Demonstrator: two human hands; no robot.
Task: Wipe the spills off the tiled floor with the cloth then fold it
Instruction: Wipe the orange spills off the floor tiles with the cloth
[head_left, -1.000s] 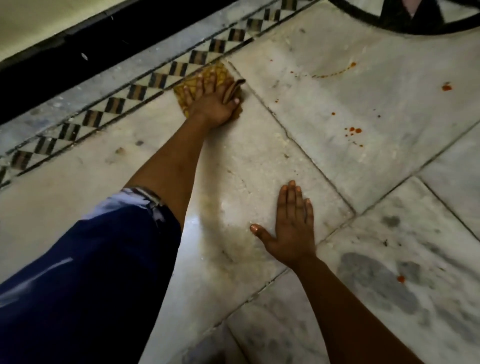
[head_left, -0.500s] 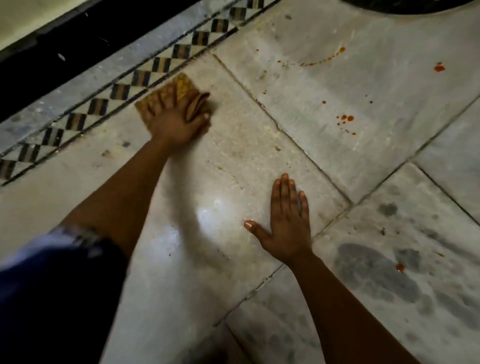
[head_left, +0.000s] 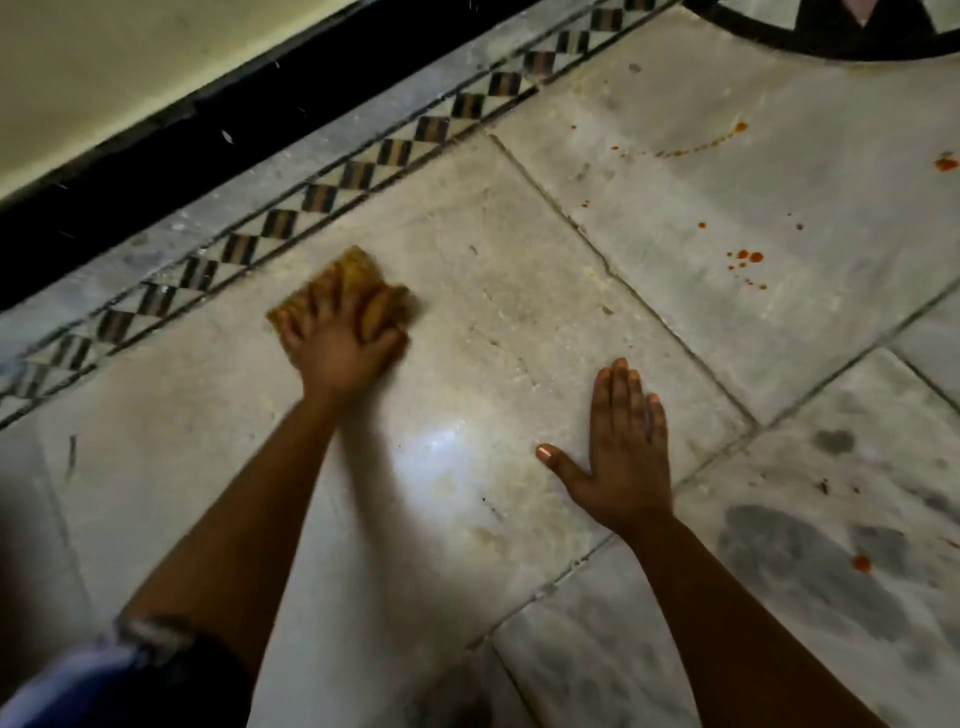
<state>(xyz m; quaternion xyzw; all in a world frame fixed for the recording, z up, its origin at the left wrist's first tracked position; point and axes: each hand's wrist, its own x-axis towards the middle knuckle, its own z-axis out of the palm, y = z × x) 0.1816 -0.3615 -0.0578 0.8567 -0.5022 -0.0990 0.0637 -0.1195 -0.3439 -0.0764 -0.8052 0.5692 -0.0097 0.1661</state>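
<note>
Left hand presses cloth; right hand flat, spread, beside red spills it risks smearing.

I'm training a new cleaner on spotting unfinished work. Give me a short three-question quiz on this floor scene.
1. True or false: the left hand presses the yellow-brown folded cloth on the pale marble tile beside the black-and-white chequered border strip.
2. The right hand is: A) gripping the cloth, B) flat on the floor, C) raised in the air.
3. Fill in: the orange-red spill drops lie on the tile to the ______ of the cloth.

Key: 1 true; 2 B; 3 right.
</note>
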